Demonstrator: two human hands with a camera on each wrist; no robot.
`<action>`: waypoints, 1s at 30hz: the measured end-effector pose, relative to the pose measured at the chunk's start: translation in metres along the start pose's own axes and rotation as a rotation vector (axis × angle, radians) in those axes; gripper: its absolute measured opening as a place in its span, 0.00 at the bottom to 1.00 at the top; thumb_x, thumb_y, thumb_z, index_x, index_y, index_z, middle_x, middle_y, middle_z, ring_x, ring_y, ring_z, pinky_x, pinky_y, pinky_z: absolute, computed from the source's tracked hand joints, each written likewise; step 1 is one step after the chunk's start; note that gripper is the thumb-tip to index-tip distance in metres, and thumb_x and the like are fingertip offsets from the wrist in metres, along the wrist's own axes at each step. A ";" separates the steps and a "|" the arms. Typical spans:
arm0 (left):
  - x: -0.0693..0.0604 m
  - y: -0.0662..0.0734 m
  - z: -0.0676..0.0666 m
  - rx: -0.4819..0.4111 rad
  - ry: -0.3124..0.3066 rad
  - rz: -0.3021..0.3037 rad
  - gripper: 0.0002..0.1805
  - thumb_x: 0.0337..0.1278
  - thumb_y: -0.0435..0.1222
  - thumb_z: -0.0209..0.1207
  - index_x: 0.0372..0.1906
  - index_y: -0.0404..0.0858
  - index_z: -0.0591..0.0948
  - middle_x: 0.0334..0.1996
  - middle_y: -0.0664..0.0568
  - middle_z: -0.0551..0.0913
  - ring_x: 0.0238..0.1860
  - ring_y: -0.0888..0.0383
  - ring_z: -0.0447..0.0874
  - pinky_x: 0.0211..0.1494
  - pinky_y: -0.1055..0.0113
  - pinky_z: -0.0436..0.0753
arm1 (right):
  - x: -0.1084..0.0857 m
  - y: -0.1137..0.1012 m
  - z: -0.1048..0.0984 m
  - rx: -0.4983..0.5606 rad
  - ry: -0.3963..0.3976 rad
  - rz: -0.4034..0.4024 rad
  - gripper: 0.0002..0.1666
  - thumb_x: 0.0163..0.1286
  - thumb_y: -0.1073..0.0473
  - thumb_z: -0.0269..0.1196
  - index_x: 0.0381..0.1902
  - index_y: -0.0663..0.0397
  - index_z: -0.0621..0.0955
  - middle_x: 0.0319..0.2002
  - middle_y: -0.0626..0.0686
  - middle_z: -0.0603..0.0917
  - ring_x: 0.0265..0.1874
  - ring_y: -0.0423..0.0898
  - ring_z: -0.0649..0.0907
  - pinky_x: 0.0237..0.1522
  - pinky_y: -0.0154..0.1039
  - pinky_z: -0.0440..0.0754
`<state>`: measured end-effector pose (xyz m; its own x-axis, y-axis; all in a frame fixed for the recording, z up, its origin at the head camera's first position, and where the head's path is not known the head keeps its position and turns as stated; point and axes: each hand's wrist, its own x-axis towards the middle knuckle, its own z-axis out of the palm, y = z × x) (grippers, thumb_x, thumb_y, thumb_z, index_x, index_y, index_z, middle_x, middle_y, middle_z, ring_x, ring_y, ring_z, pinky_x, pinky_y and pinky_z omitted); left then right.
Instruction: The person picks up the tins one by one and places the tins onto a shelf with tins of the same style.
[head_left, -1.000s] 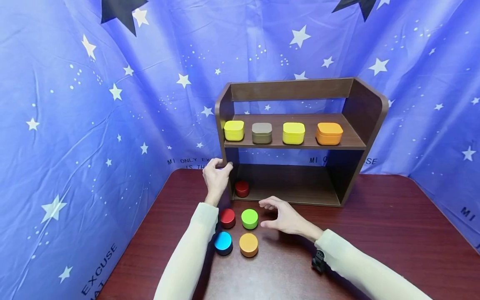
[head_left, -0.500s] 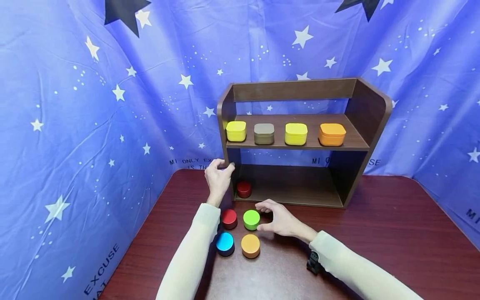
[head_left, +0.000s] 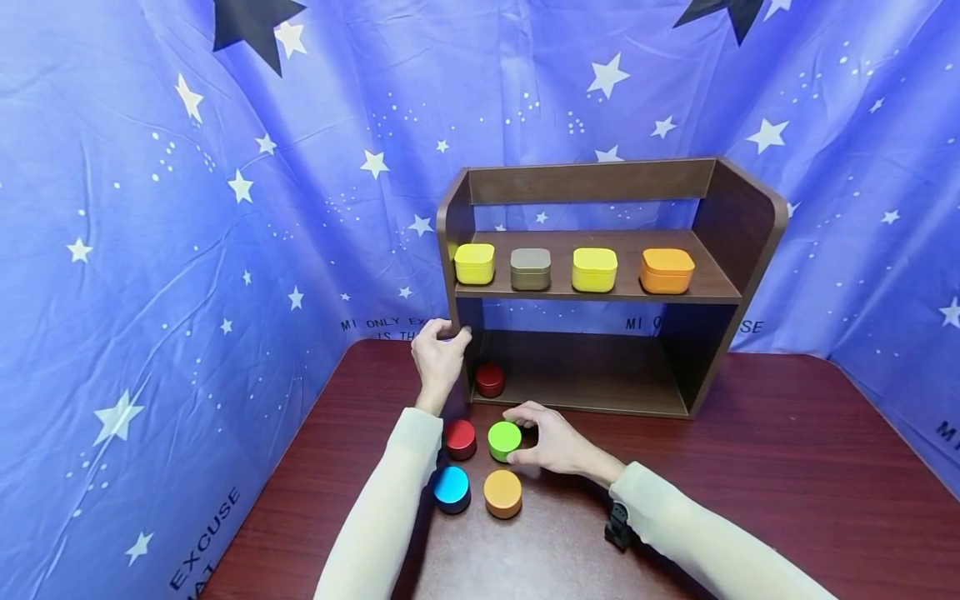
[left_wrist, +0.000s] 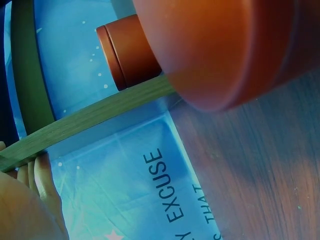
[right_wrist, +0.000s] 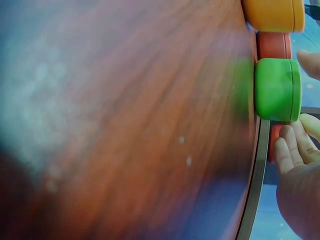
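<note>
My left hand [head_left: 438, 360] grips the front edge of the left side panel of a dark brown shelf [head_left: 585, 371], thumb inside and fingers outside. Part of that hand [left_wrist: 30, 200] also shows in the left wrist view, at the panel. My right hand [head_left: 558, 442] curves around a round green tin [head_left: 505, 440] on the table, fingers at its far side and thumb at its near side. In the right wrist view the fingers lie close against the green tin [right_wrist: 275, 90], while the thumb [right_wrist: 311, 64] shows a small gap from it.
Beside the green tin stand a red tin [head_left: 460, 439], a blue tin [head_left: 452, 489] and an orange tin [head_left: 502, 493]. A dark red tin [head_left: 490, 380] sits at the lower shelf's left end. Several square tins, such as a grey one [head_left: 530, 269], line the upper shelf.
My right hand has moved left, from beside the green tin to around it, with the thumb now at its near side. My left hand keeps its hold on the shelf.
</note>
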<state>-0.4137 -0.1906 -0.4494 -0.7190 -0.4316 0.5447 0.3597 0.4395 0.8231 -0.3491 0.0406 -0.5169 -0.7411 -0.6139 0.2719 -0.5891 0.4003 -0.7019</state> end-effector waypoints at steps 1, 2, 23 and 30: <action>0.000 0.000 0.000 0.000 -0.001 0.000 0.10 0.50 0.36 0.75 0.34 0.33 0.90 0.37 0.41 0.93 0.43 0.41 0.91 0.50 0.52 0.85 | 0.000 0.000 0.000 -0.006 -0.002 0.006 0.38 0.58 0.56 0.82 0.65 0.64 0.83 0.59 0.57 0.88 0.55 0.52 0.86 0.63 0.43 0.85; 0.000 0.000 0.000 0.000 -0.001 0.001 0.10 0.50 0.36 0.75 0.35 0.33 0.90 0.38 0.41 0.93 0.43 0.41 0.91 0.50 0.52 0.85 | 0.001 0.000 0.001 -0.011 -0.005 0.013 0.38 0.58 0.56 0.82 0.65 0.64 0.83 0.59 0.57 0.88 0.55 0.52 0.86 0.63 0.44 0.85; -0.002 0.000 0.000 -0.001 0.016 0.011 0.10 0.50 0.37 0.75 0.34 0.34 0.90 0.37 0.41 0.93 0.42 0.41 0.90 0.49 0.51 0.84 | 0.003 -0.003 0.007 -0.047 -0.019 0.103 0.35 0.58 0.57 0.82 0.63 0.59 0.84 0.55 0.53 0.87 0.52 0.46 0.85 0.59 0.40 0.85; -0.001 0.001 0.001 0.002 0.023 0.017 0.10 0.49 0.37 0.75 0.34 0.33 0.90 0.36 0.41 0.93 0.41 0.41 0.90 0.49 0.52 0.84 | 0.004 -0.004 0.006 -0.055 -0.023 0.111 0.36 0.58 0.58 0.82 0.64 0.61 0.84 0.56 0.53 0.87 0.52 0.47 0.85 0.58 0.41 0.85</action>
<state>-0.4130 -0.1890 -0.4493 -0.6989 -0.4419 0.5624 0.3710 0.4483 0.8133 -0.3482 0.0321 -0.5171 -0.7955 -0.5788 0.1793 -0.5212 0.5028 -0.6896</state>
